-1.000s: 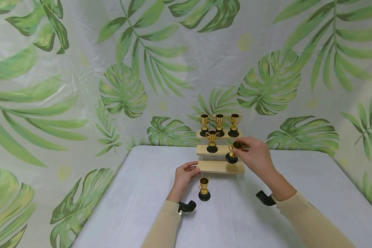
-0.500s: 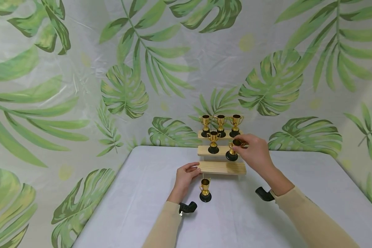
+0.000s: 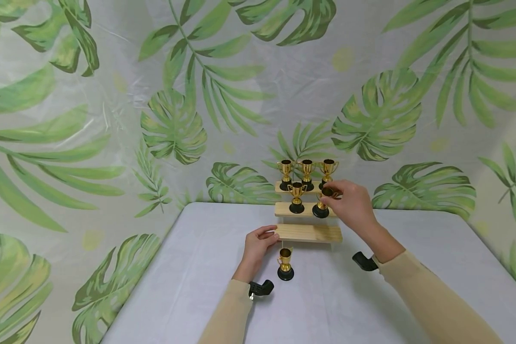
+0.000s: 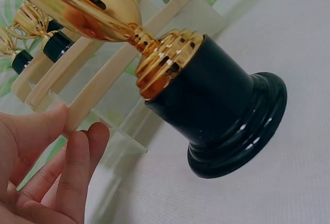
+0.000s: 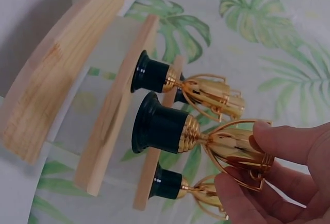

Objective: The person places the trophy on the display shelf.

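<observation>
My right hand [image 3: 349, 203] pinches a small gold trophy cup [image 5: 234, 144] by its bowl. The cup's black base hangs close over the right part of the middle wooden step. Beside it on that step stands another trophy cup [image 3: 296, 197]. With thumb and fingertips my left hand [image 3: 257, 246] grips the left end of the lowest step of the wooden display stand [image 3: 308, 232]. Just in front of the stand, a single trophy cup [image 3: 285, 264] stands upright on the table; it looms large in the left wrist view.
Along the top step stand three more trophy cups [image 3: 307, 171], the right one partly hidden by my right hand. White cloth covers the table [image 3: 189, 267]. Behind it hangs a leaf-patterned curtain [image 3: 241, 95]. A black wrist mount [image 3: 364, 261] sits on each forearm.
My right hand has moved the trophy cup slightly up and back, over the middle step. The left hand keeps its grip on the stand.
</observation>
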Demonstrator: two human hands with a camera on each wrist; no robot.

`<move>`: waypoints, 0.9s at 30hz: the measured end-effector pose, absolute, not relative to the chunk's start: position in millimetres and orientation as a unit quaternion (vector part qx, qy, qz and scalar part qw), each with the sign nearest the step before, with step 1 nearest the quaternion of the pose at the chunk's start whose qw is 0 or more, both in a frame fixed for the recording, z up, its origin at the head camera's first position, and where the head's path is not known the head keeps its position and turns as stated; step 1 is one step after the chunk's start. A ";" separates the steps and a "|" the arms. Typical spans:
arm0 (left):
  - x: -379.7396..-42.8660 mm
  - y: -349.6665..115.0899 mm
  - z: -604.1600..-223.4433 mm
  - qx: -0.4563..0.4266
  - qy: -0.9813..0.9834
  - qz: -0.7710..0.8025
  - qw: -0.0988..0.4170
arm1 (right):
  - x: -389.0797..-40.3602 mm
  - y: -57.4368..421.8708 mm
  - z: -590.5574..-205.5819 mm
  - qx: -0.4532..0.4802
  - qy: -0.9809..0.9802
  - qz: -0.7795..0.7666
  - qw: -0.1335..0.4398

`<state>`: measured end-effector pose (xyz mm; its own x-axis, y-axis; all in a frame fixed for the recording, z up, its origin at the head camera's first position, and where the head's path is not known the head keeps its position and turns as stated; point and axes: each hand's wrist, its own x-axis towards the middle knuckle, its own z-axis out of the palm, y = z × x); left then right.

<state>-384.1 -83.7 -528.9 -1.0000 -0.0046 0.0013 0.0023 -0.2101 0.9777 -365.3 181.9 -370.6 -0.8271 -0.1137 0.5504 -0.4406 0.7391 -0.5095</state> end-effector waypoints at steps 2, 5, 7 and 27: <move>-384.5 -83.7 -529.2 0.002 -0.627 -0.779 0.001 | -366.6 181.7 -369.0 0.153 -0.900 0.327 0.245; -385.0 -83.7 -529.1 0.003 -0.625 -0.781 0.000 | -369.2 181.2 -366.6 0.152 -0.901 0.328 0.239; -385.2 -83.7 -529.1 0.002 -0.626 -0.780 0.000 | -371.0 181.1 -365.1 0.152 -0.902 0.329 0.236; -385.3 -84.2 -529.7 -0.001 -0.627 -0.779 -0.004 | -389.6 179.0 -353.4 0.141 -0.909 0.324 0.222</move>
<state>-385.3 -84.2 -529.7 -1.0000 0.0077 -0.0029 -0.0045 -0.2138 0.9769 -389.6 179.0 -353.4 -0.8611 -0.1129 0.4957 -0.4009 0.7503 -0.5257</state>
